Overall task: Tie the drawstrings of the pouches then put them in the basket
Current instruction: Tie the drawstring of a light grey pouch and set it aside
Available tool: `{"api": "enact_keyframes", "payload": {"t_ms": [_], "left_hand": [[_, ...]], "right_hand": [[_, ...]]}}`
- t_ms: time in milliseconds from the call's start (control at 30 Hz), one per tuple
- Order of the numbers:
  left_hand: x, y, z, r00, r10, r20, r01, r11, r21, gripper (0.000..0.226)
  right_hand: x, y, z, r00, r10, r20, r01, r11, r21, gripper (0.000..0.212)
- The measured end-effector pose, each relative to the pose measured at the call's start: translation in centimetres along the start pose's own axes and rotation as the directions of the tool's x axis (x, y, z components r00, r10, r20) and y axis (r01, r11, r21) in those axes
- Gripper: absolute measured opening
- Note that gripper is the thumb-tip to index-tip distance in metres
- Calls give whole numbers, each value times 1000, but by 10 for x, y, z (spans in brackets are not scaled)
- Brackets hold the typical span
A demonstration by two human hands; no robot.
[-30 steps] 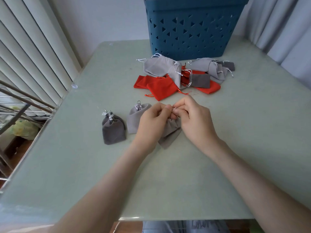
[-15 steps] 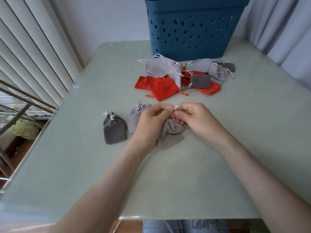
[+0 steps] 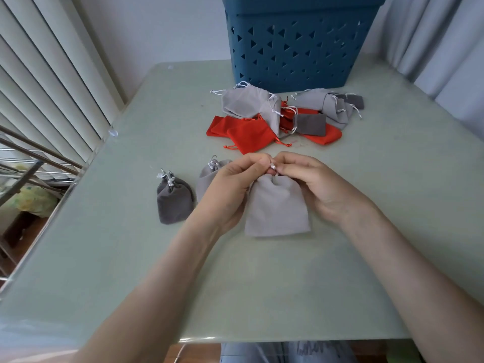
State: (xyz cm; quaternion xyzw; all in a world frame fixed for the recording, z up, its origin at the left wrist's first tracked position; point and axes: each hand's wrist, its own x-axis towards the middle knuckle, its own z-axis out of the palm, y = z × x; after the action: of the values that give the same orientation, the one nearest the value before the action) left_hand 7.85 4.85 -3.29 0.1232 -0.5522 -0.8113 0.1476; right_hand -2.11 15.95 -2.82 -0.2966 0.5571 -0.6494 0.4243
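Observation:
A light grey pouch (image 3: pixel 276 208) lies flat on the table between my hands, its gathered neck pointing away from me. My left hand (image 3: pixel 230 187) and my right hand (image 3: pixel 314 184) both pinch its white drawstring (image 3: pixel 273 167) at the neck. Left of it lie two pouches with knotted strings: a dark grey pouch (image 3: pixel 174 199) and a light grey one (image 3: pixel 208 176), partly behind my left hand. A heap of untied pouches (image 3: pixel 277 119), red and grey, lies farther back. The blue basket (image 3: pixel 298 45) stands behind the heap.
The pale green table (image 3: pixel 392 205) ends at a rounded front edge near me. White blinds and a metal rack stand off the left side. Curtains hang at the right.
The pouch was bunched and crumpled between my hands. Now it lies spread flat, turned with its bottom toward me. Both hands stay together at its neck.

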Motion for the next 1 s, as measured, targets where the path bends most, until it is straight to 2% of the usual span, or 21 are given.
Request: {"api": "enact_keyframes", "payload": {"t_ms": [133,233,300,500,667,767,833,933,1000], "left_hand": [[-2,0,-5,987,155,-33,-140,948,285,14],[-4,0,-10,951,309,-33,-237,791,564,10],[-4,1,-14,932,364,0,-263,674,690,9],[-5,2,-14,935,355,0,-225,592,774,6],[-5,2,-11,894,445,49,-250,406,879,12],[-3,-3,-13,866,492,90,-270,308,912,11],[-1,-6,-15,870,485,87,-258,297,919,8],[1,-7,-17,923,383,30,-189,385,904,7],[3,-7,-17,943,334,-8,-148,438,886,7]], "right_hand": [[2,5,-2,1000,11,-3,-11,998,-56,14],[2,8,-3,1000,-27,-5,26,988,-150,14],[1,9,-4,999,-49,1,49,980,-191,17],[0,12,-6,998,-60,14,61,975,-212,19],[3,17,-8,999,-40,-29,32,974,-225,22],[2,13,-7,996,-48,-71,23,947,-320,19],[1,11,-6,993,-84,-88,32,880,-473,16],[2,12,-6,974,-202,-105,56,660,-749,10],[2,14,-3,945,-320,-66,122,533,-837,7]]}}
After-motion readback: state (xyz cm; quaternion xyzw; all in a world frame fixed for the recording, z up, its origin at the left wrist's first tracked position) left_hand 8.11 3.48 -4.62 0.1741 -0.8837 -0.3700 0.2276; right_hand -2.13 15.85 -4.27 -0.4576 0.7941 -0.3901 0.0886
